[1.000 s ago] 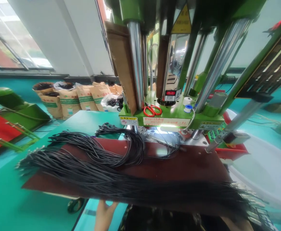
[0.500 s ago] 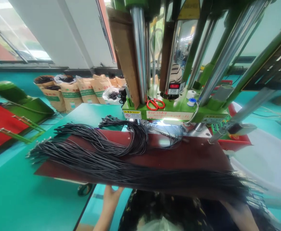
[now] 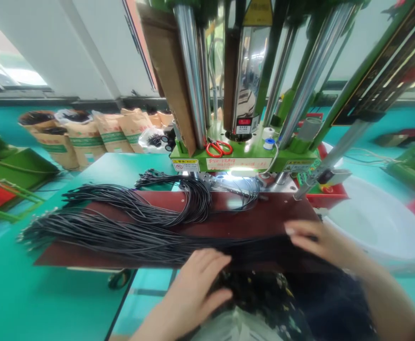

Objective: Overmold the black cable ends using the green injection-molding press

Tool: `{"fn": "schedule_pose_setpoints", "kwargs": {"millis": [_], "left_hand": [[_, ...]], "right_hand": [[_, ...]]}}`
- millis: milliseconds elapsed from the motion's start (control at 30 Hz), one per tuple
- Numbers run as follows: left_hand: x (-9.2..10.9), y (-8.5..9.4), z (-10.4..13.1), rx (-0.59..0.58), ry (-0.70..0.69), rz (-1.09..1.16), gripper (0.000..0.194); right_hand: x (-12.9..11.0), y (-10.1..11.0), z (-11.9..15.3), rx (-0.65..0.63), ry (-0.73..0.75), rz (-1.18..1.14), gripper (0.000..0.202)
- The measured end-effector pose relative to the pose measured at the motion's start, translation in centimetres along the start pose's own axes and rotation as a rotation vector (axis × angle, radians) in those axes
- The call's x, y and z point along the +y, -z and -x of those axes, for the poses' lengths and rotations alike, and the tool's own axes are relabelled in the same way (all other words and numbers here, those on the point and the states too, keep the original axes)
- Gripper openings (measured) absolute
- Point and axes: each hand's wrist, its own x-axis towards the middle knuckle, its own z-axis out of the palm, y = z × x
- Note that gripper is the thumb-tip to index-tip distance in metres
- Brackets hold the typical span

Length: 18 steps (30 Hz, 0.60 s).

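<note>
A long bundle of black cables with small pale ends at the left lies across a dark red-brown board. My left hand rests at the near edge of this bundle, fingers stretched over it and thumb apart. Farther right, my right hand is on the bundle, blurred; whether its fingers grip the cables cannot be made out. The bundle's right end is mostly hidden under my right hand and forearm. Behind it, a second black cable bundle curves back toward the press.
A green press with steel columns stands behind the board, with red-handled scissors and a blue-and-white spool on its base. A white tub is at the right. Paper sacks stand at the back left beyond the green table.
Both hands have risen from below the board's near edge onto the long bundle. The right end of the bundle, visible before, is now mostly covered. The view has shifted slightly right.
</note>
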Motion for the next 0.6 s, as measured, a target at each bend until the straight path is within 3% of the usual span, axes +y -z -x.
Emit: {"fn": "schedule_pose_setpoints", "kwargs": {"millis": [67, 133, 233, 367, 600], "left_hand": [[1.8, -1.5, -4.1, 0.075, -0.073, -0.127, 0.043], [2.7, -3.5, -7.4, 0.086, -0.058, -0.233, 0.043], [3.0, -6.1, -10.2, 0.074, -0.038, -0.316, 0.041], [2.5, -7.6, -10.9, 0.072, -0.069, -0.345, 0.039], [2.0, -7.7, -11.5, 0.049, -0.182, -0.35, 0.027]], "right_hand": [[-0.4, -0.3, -5.6, 0.101, -0.016, 0.243, 0.034], [-0.3, -1.3, -10.1, 0.064, -0.028, 0.456, 0.034], [0.1, -2.8, -13.5, 0.026, -0.005, 0.542, 0.023], [0.3, -3.1, -13.3, 0.021, 0.011, 0.617, 0.017], [1.8, -1.6, -9.0, 0.031, -0.065, 0.691, 0.013]]}}
